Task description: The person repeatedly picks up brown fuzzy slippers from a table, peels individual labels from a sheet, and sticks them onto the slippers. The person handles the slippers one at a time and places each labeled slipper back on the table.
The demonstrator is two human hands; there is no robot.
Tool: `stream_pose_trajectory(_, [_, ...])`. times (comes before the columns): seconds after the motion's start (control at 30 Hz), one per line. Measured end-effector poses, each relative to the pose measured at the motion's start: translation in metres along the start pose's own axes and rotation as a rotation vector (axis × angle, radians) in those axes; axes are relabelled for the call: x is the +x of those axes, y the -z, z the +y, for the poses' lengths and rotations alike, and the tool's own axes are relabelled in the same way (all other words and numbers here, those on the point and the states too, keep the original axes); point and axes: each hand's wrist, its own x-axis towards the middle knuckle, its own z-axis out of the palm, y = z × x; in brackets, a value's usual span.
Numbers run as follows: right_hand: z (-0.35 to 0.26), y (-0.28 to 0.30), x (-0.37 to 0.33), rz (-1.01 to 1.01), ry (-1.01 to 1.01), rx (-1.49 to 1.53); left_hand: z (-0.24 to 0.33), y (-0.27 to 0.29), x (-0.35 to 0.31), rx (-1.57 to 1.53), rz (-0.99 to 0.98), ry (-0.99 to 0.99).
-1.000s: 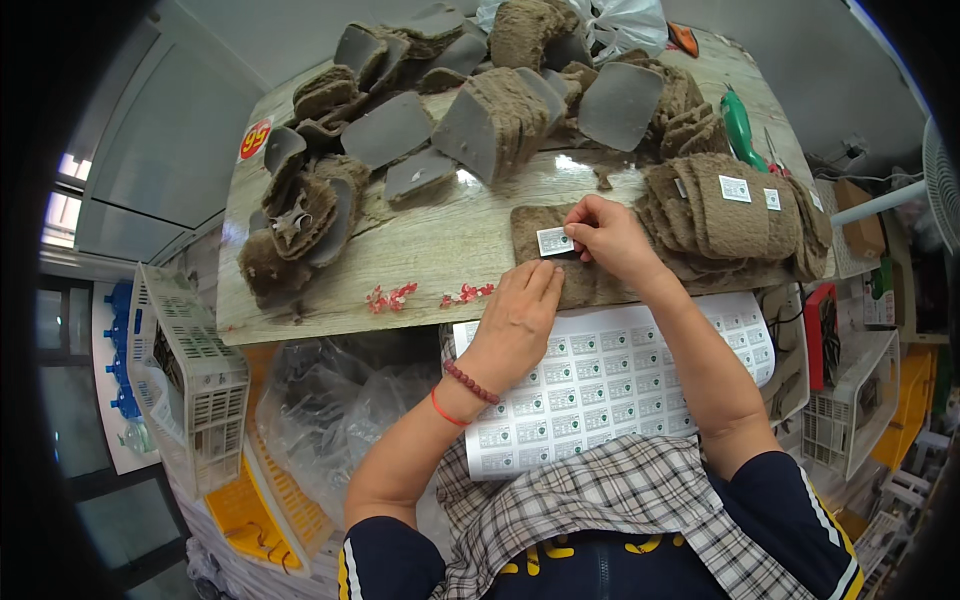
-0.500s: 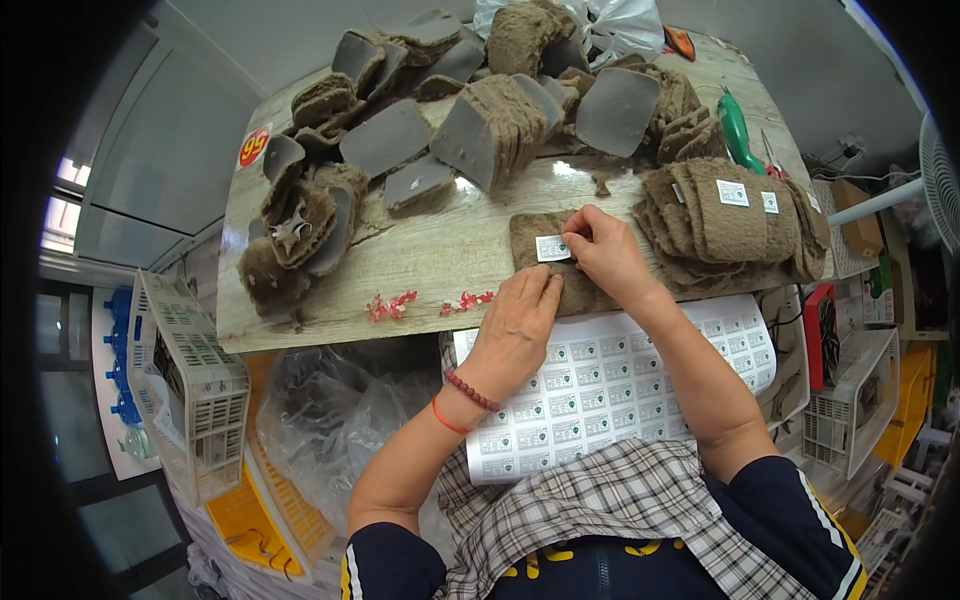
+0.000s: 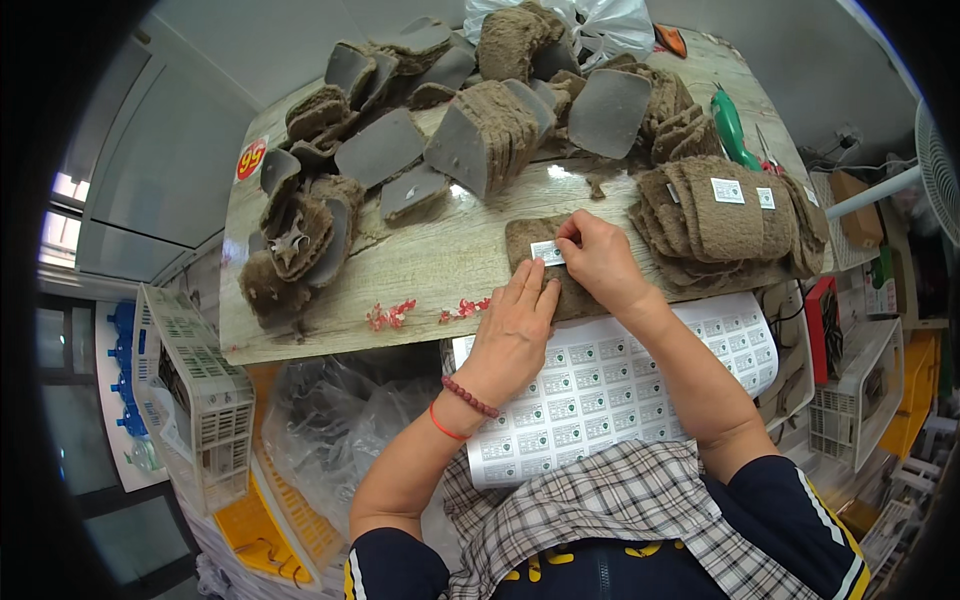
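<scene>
A brown fuzzy pad [image 3: 522, 233] lies near the table's front edge with a small white printed label [image 3: 545, 252] on it. My right hand [image 3: 604, 262] is closed in a pinch on the label's right end. Stretched out flat, the fingers of my left hand [image 3: 515, 325] rest on the pad at the label's lower edge. Below the table edge, a large sheet of labels [image 3: 610, 390] lies over my lap, partly under my forearms. To the right sits a pile of similar brown pads [image 3: 730, 240], some bearing white labels.
Grey-faced brown pads [image 3: 480, 145] are heaped along the table's far side and left. A green-handled tool [image 3: 733, 128] and an orange object [image 3: 670, 40] lie at the back right. Plastic crates [image 3: 205, 400] and a clear bag [image 3: 335, 420] stand below left; a fan [image 3: 938, 165] is right.
My left fingers have slid up to the label's lower edge. My right hand keeps its pinch, and the label now sits flatter on the pad. The view has shifted slightly.
</scene>
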Motion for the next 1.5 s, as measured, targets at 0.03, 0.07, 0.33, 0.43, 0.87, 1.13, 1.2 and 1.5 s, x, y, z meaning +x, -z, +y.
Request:
stream_pose_trajectory(0.03, [-0.001, -0.001, -0.001, 0.004, 0.008, -0.021, -0.001, -0.002, -0.001, 0.024, 0.001, -0.008])
stream_pose_trajectory(0.07, [-0.001, -0.002, -0.002, 0.008, 0.016, -0.043, -0.001, -0.003, -0.001, 0.047, 0.002, -0.016])
stream_pose_trajectory(0.33, [-0.011, -0.002, -0.008, 0.04, 0.057, -0.161, -0.001, 0.0, 0.002, 0.093, -0.02, -0.037])
stream_pose_trajectory(0.43, [-0.01, -0.005, -0.011, 0.044, 0.05, -0.218, 0.0, 0.003, 0.004, 0.103, -0.037, -0.038])
stream_pose_trajectory(0.87, [0.013, -0.009, -0.016, 0.283, 0.065, -0.243, 0.005, 0.006, 0.009, 0.008, -0.052, 0.044])
stream_pose_trajectory(1.13, [-0.014, 0.002, -0.004, 0.104, -0.179, -0.19, 0.006, 0.005, 0.004, -0.067, -0.018, 0.095])
stream_pose_trajectory(1.2, [-0.009, 0.004, -0.009, 0.159, -0.115, -0.108, 0.013, 0.009, -0.003, -0.028, 0.007, 0.07])
stream_pose_trajectory(1.5, [-0.005, 0.173, 0.009, 0.421, -0.02, 0.215, 0.008, 0.02, -0.035, -0.026, -0.094, 0.144])
